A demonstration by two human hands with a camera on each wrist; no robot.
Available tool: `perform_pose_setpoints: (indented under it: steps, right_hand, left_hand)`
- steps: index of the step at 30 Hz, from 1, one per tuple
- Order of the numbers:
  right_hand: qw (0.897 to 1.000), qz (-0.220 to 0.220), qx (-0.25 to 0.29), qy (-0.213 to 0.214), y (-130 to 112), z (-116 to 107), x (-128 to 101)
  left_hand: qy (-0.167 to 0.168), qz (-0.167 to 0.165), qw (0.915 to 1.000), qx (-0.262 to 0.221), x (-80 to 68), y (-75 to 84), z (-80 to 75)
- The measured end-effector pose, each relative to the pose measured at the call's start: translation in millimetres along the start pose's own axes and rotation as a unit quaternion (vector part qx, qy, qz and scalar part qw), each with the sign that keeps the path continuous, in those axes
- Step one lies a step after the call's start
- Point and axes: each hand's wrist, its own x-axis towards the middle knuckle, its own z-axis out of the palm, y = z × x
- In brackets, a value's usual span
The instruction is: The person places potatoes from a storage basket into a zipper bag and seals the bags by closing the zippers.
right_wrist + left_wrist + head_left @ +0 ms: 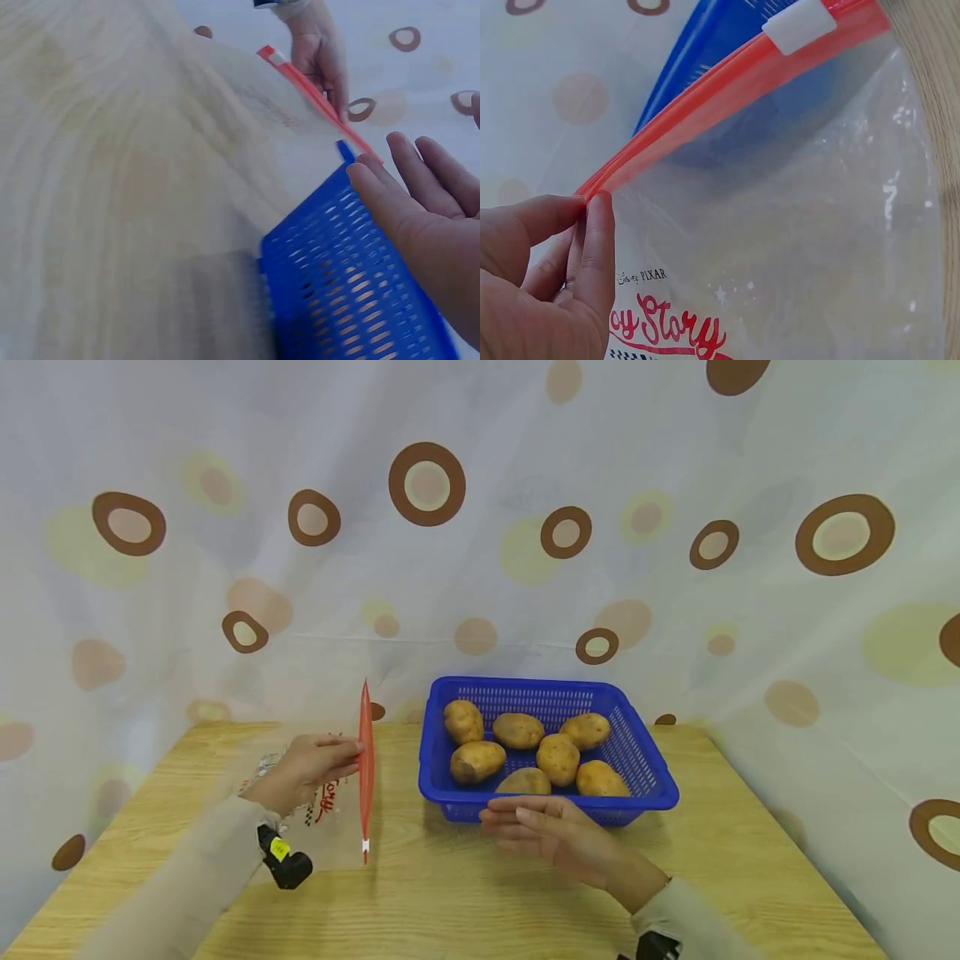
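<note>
A clear zip bag with a red top strip (366, 777) and red lettering stands on edge at the left of the table. My left hand (318, 764) pinches that strip between thumb and fingers, as the left wrist view shows close up. The white slider (800, 27) sits near the strip's end closest to me. At the front side of the blue basket (547, 800) is my right hand (558, 839), its fingers extended and holding nothing. Several potatoes (557, 758) lie inside the basket. In the right wrist view the fingers (420, 176) overlap the basket's rim.
A light wooden table (450, 910) carries everything. Behind it and to the right hangs a white cloth (480, 568) with brown and yellow spots. The basket stands right of the bag, near the table's back edge.
</note>
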Motion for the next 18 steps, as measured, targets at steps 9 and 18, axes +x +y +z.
perform_pose_setpoints:
  steps: [9, 18]
  right_hand:
    - [0.991, 0.008, -0.045, 0.123, -33, 11, 27]
    - [0.983, 0.024, -0.03, 0.178, -36, 23, 63]
  left_hand:
    - [-0.014, 0.014, 0.9982, -0.056, -9.8, 20.2, 0.9]
    - [-0.04, 0.015, 0.9973, -0.06, -13.4, 28.8, 11.7]
